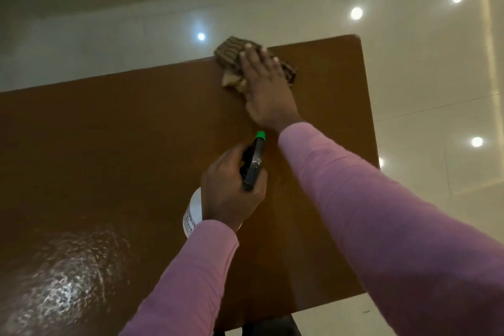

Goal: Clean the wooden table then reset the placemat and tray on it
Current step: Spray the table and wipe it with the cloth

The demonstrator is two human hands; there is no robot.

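Note:
The wooden table (122,144) fills most of the head view, brown and glossy. My right hand (266,84) lies flat on a brown ribbed cloth (227,53), pressing it onto the table's far edge near the right corner. My left hand (231,194) grips a spray bottle (195,210) over the middle of the table. The bottle has a white body, a black trigger head and a green nozzle tip (260,135) that points away from me. Both arms wear pink sleeves. No placemat or tray is in view.
A patch of wet spray droplets (68,275) glistens on the near left of the table. Pale shiny floor tiles (422,76) with light reflections surround the table. The table's right edge (371,117) runs close to my right arm.

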